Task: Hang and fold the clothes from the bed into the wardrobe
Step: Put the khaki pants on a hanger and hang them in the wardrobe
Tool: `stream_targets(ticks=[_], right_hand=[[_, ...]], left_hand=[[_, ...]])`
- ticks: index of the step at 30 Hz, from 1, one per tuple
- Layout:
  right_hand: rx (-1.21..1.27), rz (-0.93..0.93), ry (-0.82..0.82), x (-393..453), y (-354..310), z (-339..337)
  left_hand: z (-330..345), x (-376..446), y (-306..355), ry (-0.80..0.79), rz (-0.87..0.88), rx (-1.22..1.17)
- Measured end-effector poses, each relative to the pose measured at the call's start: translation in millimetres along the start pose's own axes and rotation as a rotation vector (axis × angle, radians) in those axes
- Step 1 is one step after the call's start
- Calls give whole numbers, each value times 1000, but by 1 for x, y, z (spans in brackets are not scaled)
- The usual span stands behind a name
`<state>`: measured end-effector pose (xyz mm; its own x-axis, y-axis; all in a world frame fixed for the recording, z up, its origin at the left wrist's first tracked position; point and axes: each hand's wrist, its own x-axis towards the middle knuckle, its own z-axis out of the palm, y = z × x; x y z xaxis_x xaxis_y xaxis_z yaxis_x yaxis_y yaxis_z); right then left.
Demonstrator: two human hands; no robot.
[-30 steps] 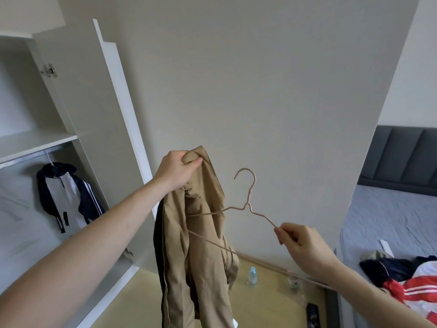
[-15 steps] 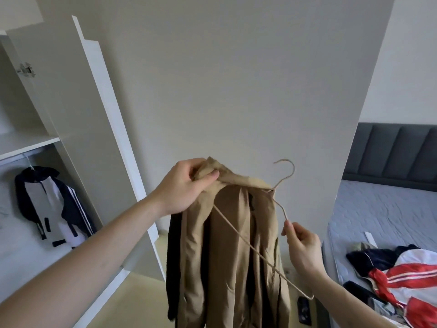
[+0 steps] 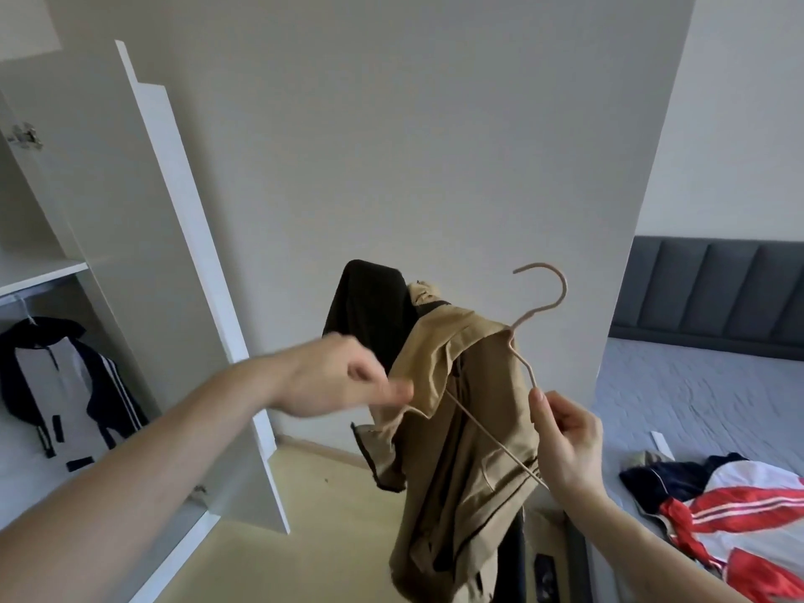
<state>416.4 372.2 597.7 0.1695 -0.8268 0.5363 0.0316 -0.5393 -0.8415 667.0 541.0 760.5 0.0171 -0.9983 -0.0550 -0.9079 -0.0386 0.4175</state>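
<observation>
A tan jacket [image 3: 461,437] with dark lining hangs over a thin beige wire hanger [image 3: 528,324] in front of me. My right hand [image 3: 565,441] grips the hanger's right arm just below the neck. My left hand [image 3: 343,376], blurred by motion, pinches the jacket's left collar edge. A flap of the dark lining [image 3: 370,315] stands up above my left hand. The open wardrobe [image 3: 39,272] is on the left, with a navy and white jacket [image 3: 65,385] hanging on its rail. More clothes, red, white and navy [image 3: 735,511], lie on the bed [image 3: 696,393] at the right.
The wardrobe's open door [image 3: 174,254] juts out between me and the wall. A dark padded headboard [image 3: 718,293] backs the bed. Wooden floor [image 3: 313,515] shows below the jacket, with a dark object [image 3: 546,578] on it near the bed's corner.
The jacket has been drawn further onto the hanger. My left hand dropped from the top of the collar to its left edge, and the dark lining flipped upward. The hanger hook rose slightly.
</observation>
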Motion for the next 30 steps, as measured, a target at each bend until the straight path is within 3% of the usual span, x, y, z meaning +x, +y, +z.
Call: stream_targets(ticks=[4,5,12,19,24,27,30], right_hand=[[40,-19,27,6,-4,1],[44,-18,32,8,-5,1],[61,-34,19,19,-18,-5],[23,48,-14,17,-9,-16],[85,180,-247,28,-6,-26],[120,354,-267,30,11,-41],[200,734,-280,15,42,-52]], left_hand=[[-30,34,6,555,103,180],[-34,44,6,606,148,261],[-36,110,3,387,228,569],[-21,116,-3,465,279,455],[-27,111,-16,472,213,399],[-31,102,-26,487,178,355],[-39,90,-30,517,157,337]])
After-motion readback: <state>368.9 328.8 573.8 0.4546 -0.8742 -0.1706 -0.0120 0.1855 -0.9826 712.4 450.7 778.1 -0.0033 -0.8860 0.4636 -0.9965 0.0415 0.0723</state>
